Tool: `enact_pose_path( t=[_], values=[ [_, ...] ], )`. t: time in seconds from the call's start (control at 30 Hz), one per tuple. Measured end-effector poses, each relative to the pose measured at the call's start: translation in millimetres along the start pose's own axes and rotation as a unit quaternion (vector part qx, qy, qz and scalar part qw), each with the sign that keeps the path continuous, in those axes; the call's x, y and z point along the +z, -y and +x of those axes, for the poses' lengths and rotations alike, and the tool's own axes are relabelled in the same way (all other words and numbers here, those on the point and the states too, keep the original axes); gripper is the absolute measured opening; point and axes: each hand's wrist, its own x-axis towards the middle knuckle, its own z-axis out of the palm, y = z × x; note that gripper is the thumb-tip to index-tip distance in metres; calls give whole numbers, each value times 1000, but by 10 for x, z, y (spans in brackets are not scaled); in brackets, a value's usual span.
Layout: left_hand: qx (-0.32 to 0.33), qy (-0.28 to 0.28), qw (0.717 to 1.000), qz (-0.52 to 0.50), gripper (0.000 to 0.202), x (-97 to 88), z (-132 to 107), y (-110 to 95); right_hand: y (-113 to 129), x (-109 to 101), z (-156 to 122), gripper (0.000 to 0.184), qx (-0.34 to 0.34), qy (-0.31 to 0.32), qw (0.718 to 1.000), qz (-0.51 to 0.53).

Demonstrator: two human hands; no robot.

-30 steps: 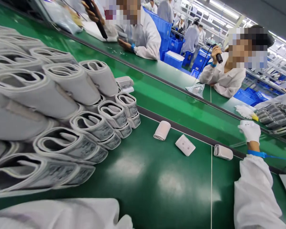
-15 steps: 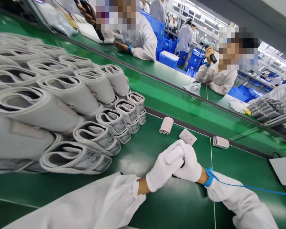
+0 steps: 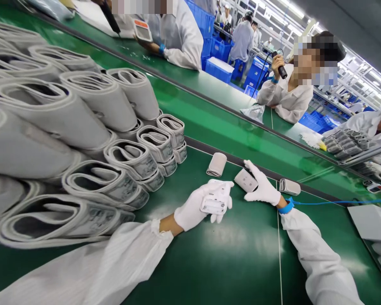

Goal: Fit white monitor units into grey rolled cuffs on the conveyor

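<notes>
My gloved left hand (image 3: pixel 195 207) holds a white plastic device (image 3: pixel 214 199), its back turned up and an open battery compartment showing. The fingers support it from below. Farther right, my gloved right hand (image 3: pixel 263 188) has thumb and fingers spread beside a small pale block with dark round spots (image 3: pixel 246 181); whether they touch it I cannot tell. A small rolled pale cuff (image 3: pixel 216 164) lies left of that block. Another folded pale cuff (image 3: pixel 290 186) lies just beyond my right wrist, which wears a blue strap (image 3: pixel 286 206).
Stacked rolled grey cuffs (image 3: pixel 82 114) fill the left of the green table (image 3: pixel 209 262). A dark rail (image 3: pixel 317 194) runs along its far side, with a green belt (image 3: pixel 216 123) beyond. Co-workers sit opposite. A grey-white box (image 3: pixel 368 226) stands at right; a blue cord (image 3: pixel 343 202) trails from my wrist.
My hands were together around a white object. They have parted: the left keeps the white device, its open back now in view, while the right has opened and moved to the spotted block.
</notes>
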Motion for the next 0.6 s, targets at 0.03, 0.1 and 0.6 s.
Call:
enact_pose_path(
  t=[0.03,0.1,0.6],
  values=[
    [-4,2,1000,-6,67,11,-5,-6,33,19,5,126,-7,22,1000,-21],
    [-9,2,1000,-18,67,30,-15,-24,105,55,18,120,-26,44,997,-50],
    [-57,62,996,16,78,-17,-52,37,224,281,-53,81,-10,-148,986,73]
  ],
)
